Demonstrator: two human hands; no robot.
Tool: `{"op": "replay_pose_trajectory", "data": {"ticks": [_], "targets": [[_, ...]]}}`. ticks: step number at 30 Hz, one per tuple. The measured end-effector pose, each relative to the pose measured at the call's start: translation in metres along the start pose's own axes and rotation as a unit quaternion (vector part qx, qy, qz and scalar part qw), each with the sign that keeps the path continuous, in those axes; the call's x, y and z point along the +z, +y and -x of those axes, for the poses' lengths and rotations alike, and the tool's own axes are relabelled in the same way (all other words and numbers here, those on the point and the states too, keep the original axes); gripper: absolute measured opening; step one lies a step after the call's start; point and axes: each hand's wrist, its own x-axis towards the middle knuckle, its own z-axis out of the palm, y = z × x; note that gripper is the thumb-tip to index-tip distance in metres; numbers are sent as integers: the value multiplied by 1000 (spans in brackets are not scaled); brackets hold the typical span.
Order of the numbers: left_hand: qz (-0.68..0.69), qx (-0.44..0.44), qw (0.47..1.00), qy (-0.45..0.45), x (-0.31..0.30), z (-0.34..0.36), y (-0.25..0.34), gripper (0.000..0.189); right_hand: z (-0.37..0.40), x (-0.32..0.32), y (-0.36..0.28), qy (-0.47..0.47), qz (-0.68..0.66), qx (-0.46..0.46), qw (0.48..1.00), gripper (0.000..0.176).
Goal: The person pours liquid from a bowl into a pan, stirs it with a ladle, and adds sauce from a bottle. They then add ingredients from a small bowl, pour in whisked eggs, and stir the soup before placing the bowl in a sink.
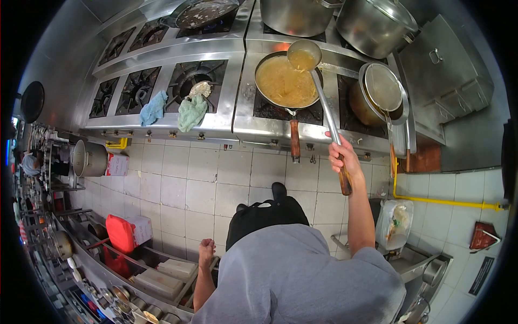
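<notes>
My right hand [346, 156] is closed around the wooden handle of a long metal ladle [326, 102]. The ladle's bowl, with yellowish liquid in it, is tilted over the upper right part of a frying pan [260, 96]. Yellow-brown liquid food [283, 81] fills the pan, which sits on a burner with its wooden handle [294, 141] pointing toward me. My left hand [206, 251] hangs low at my left side, its fingers curled; whether it holds anything is too small to tell.
Right of the pan stands a pot [361, 102] with a strainer [383, 86] on top. Large pots [297, 16] are behind. Blue [154, 108] and green [192, 112] cloths lie at the stove's front edge. A bin [394, 224] stands at my right.
</notes>
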Motion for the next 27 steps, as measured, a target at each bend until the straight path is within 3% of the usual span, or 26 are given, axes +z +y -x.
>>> {"op": "replay_pose_trajectory", "data": {"ticks": [6, 15, 21, 24, 27], "targets": [[-13, -12, 1000, 6, 1, -3, 3, 21, 4, 2, -6, 15, 30, -16, 999, 40], [-23, -62, 998, 11, -7, -13, -40, 23, 10, 8, -10, 40, 73, -23, 996, 41], [6, -50, 999, 13, -1, -4, -33, 24, -13, 2, -7, 94, 215, -26, 972, 39], [26, -43, 999, 7, 0, -7, -33, 24, -26, 2, -4, 159, 316, -19, 935, 40], [31, -38, 999, 10, 0, -10, -35, 24, -29, -4, 4, 166, 399, 27, 901, 39]]}}
